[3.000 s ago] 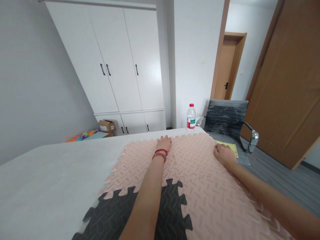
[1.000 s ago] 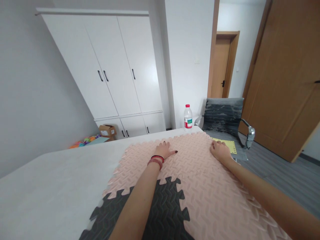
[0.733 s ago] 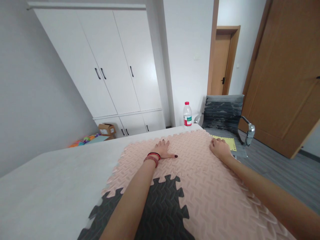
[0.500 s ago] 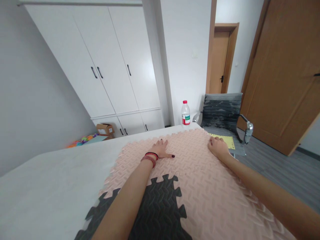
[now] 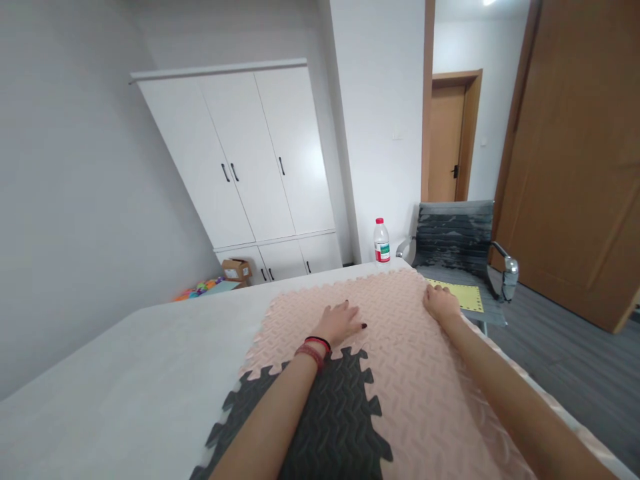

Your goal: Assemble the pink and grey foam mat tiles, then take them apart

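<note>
near mat (image 5: 335,417) on table (image 5: 150,373) | far mat (image 5: 400,340) on table, behind and right of near mat | bottle (image 5: 381,241) on table, behind far mat | chair (image 5: 453,233) right of bottle | sheet (image 5: 465,296) on chair | cupboard (image 5: 250,153) behind table | box (image 5: 236,269) in front of cupboard

From where I stand: pale pink foam puzzle matting (image 5: 415,373), herringbone-embossed, lying flat along the right side and far end of a white table (image 5: 150,380). Dark grey foam puzzle tile (image 5: 345,413), similar texture, flat at the near end; pink borders its far and right edges. Left tabs exposed over white tabletop. Whether right tabs are interlocked: unclear.
</note>
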